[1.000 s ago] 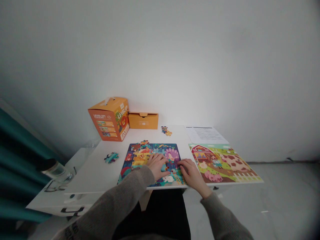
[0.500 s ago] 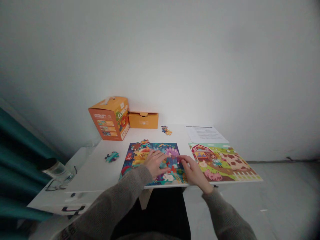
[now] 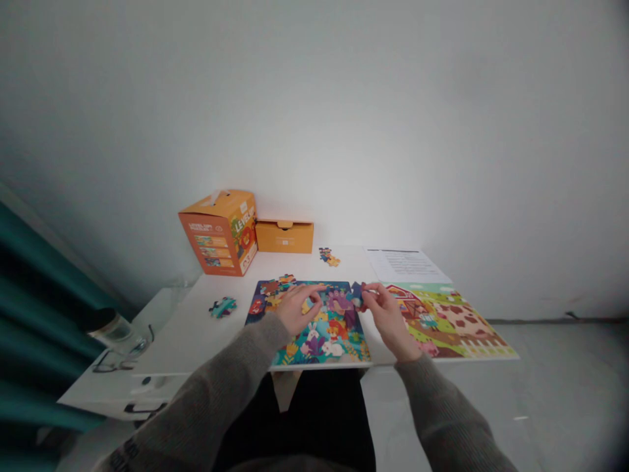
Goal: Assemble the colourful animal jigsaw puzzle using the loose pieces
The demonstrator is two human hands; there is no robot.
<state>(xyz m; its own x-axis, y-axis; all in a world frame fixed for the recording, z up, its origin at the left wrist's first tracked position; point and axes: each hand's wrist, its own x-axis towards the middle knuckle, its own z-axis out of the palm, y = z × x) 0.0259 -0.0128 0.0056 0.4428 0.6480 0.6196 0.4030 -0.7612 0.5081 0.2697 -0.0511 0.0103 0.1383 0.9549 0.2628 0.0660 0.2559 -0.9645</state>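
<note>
A colourful puzzle board (image 3: 314, 337) with rabbits and other animals lies at the table's front edge. Over its left middle is my left hand (image 3: 295, 309), fingers curved and apart, with nothing seen between them. My right hand (image 3: 386, 318) pinches a dark purple puzzle piece (image 3: 358, 295) at the board's right edge. A few loose pieces (image 3: 286, 280) rest at the board's upper left corner, partly on it. Beside my right hand lies a farm picture (image 3: 455, 318) with a barn and a cow, its left part covered by the hand.
An orange puzzle box (image 3: 219, 236) and a low orange box (image 3: 285, 236) stand at the back left. Small piece clusters lie left (image 3: 223, 307) and behind the board (image 3: 329, 256). A printed sheet (image 3: 410, 265) lies back right. A jar (image 3: 115, 333) and glasses (image 3: 111, 362) sit lower left.
My right hand has moved up to the board's right edge with a purple piece now visible in its fingers. My left hand has shifted left and up, uncovering the rabbits.
</note>
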